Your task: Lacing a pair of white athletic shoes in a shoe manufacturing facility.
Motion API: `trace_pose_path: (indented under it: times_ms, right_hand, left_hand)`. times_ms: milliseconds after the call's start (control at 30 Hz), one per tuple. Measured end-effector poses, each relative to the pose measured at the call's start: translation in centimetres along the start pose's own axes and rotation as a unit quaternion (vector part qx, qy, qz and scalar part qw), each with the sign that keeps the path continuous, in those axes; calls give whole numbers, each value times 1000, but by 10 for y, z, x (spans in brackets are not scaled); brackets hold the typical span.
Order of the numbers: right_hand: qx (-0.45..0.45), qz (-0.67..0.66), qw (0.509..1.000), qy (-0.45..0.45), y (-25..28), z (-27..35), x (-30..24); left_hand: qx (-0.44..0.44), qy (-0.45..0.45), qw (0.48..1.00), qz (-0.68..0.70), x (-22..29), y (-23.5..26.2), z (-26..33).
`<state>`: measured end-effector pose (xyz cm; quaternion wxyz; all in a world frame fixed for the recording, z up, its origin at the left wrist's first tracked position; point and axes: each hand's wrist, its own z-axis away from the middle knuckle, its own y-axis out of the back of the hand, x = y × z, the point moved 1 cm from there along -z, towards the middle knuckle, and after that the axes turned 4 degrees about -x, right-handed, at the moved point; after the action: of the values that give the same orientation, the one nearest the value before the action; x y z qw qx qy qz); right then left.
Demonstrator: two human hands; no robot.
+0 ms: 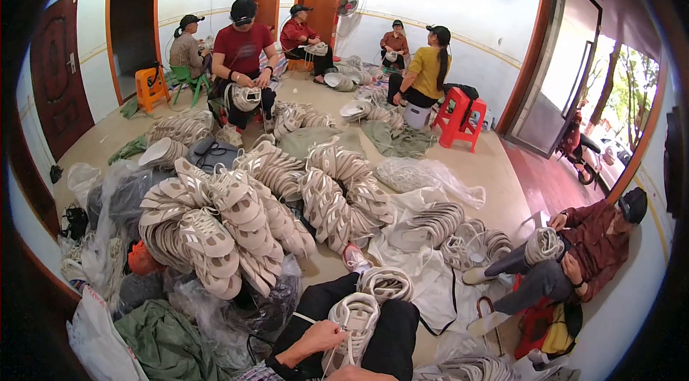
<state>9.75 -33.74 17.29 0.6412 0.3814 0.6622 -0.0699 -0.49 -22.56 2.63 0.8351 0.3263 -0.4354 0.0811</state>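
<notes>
A beige-and-white shoe upper (357,318) lies on my dark-trousered lap, its toe pointing away from me. My left hand (321,338) is closed at its left side, pinching a white shoelace (303,318) whose end sticks out to the left. At the lower edge, only the back of my right hand (361,374) shows near the heel end of the upper; its fingers are hidden. Just beyond, a second shoe upper (386,284) rests across my knees.
Curved stacks of shoe uppers (208,234) cover the floor ahead and left. A green cloth (161,341) and plastic bags lie at lower left. To the right, a seated person (596,244) holds an upper. Several people sit farther back, near a red stool (459,119).
</notes>
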Motion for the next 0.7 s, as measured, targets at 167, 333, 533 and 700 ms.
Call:
trace_pose_path:
  times_ms: [167, 333, 533, 700]
  right_hand:
    - [29, -59, 997, -39, 2, 4, 2]
    - [21, -42, 994, -97, -22, 8, 25]
    - [13, -60, 990, -129, -22, 12, 21]
    - [177, -111, 948, -241, 4, 45, 52]
  left_hand:
    - [3, -68, 990, -126, -29, -4, -1]
    - [-207, -148, 958, 135, 3, 14, 46]
    - [-141, -99, 980, 103, 0, 56, 69]
    - [305, -68, 877, 365, -31, 140, 73]
